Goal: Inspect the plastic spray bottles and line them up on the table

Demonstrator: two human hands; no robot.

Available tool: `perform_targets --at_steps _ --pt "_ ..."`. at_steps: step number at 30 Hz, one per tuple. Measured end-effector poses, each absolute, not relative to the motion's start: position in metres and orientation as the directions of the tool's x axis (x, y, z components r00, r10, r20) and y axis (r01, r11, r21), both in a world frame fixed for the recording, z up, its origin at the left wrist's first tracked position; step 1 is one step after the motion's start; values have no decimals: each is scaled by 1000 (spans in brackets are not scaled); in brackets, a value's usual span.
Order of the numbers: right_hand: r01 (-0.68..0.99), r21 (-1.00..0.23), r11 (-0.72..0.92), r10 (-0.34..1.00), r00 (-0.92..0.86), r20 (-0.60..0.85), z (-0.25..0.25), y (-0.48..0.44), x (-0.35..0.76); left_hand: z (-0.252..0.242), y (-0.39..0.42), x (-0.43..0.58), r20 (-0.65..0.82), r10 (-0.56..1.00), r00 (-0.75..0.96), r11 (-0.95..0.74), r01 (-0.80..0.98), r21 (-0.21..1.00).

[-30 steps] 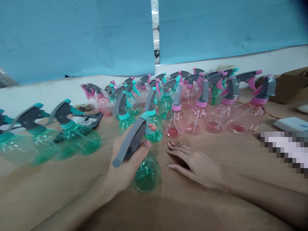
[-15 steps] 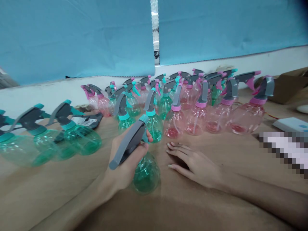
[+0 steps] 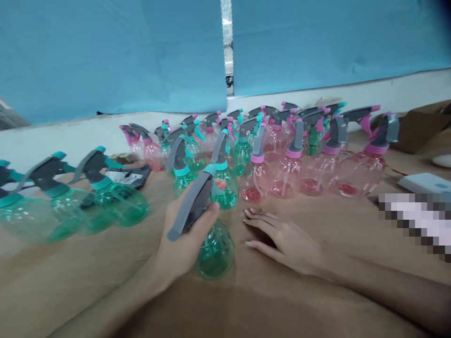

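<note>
My left hand (image 3: 185, 237) is wrapped round the neck of a green spray bottle (image 3: 214, 251) with a grey trigger and teal collar; the bottle stands on the brown table (image 3: 268, 305) just in front of me. Beside it to the right, my right hand (image 3: 282, 239) lies flat on the table, fingers stretched out and holding nothing. Behind both hands stand several more green spray bottles (image 3: 221, 180) and pink spray bottles (image 3: 289, 173) in rows.
More green bottles (image 3: 116, 197) line the left side near a dark packet (image 3: 127, 177). A white box (image 3: 424, 182) and brown cardboard (image 3: 419, 126) sit at the right. A blue sheet (image 3: 105, 51) covers the wall behind a white ledge.
The trigger head of the held bottle dipped slightly, then came back up. My right hand has stayed still on the table.
</note>
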State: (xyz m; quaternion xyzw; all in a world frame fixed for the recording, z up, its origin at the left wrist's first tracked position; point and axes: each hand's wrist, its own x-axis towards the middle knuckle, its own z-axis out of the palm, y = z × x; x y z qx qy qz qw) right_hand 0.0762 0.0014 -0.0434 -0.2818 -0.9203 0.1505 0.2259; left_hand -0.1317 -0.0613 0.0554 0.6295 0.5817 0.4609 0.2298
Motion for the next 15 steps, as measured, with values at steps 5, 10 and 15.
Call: perform_targets --at_steps 5,10,15 --pt "457 -409 789 593 -740 316 -39 1 76 58 -61 -130 348 932 -102 -247 523 816" --pt "451 -440 777 606 -724 329 -33 -5 74 64 -61 -125 375 919 -125 -253 543 801" --pt "364 -504 783 583 -712 392 -13 -22 65 63 -62 -125 388 917 -94 -290 512 809"
